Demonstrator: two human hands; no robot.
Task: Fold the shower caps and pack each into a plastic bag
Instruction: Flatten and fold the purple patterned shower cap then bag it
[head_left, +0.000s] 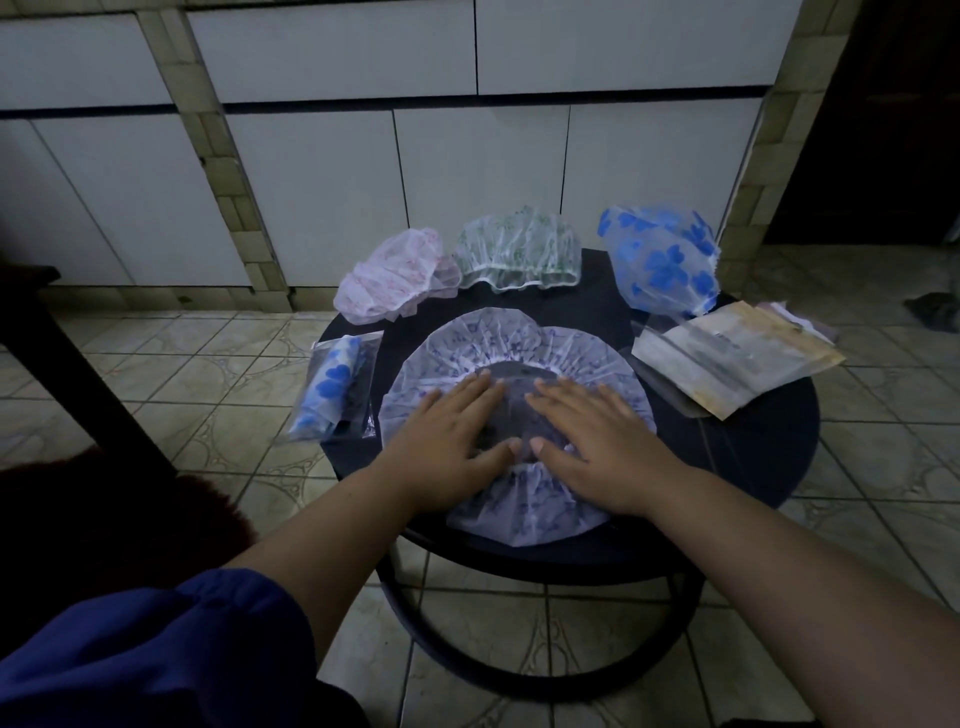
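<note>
Nearest you: a blue sleeve (156, 654) bunched on your left arm, right forearm bare. Both arms reach forward over a round dark table (753, 457) standing on a tiled floor (208, 374).

Your left hand (447, 441) lies flat, palm down, fingers straight and together, pressing the purple-patterned shower cap (524, 343). Your right hand (597, 441) is the same, flat and pressing, fingers straight. Neither hand is grasping anything; both are released and just holding the cap down. Thumbs point inward and nearly meet near the cap's middle. The cap is spread out round and flat at the table's centre, elastic opening facing up, dark tabletop showing through it between your hands.

Left of the cap, at the table's edge: a clear plastic bag (337, 389) with a folded blue-flower cap already inside. Right of the cap: a stack of empty plastic bags (727, 358), partly overhanging the table's rim.

Far edge of the table, left to right: a pink cap (395, 275), a green-patterned cap (519, 249), a blue-flower cap (660, 260), all unfolded and puffed up. Pink and green touch each other.

Behind them: white cabinet doors (322, 182) with tiled strips between.
</note>
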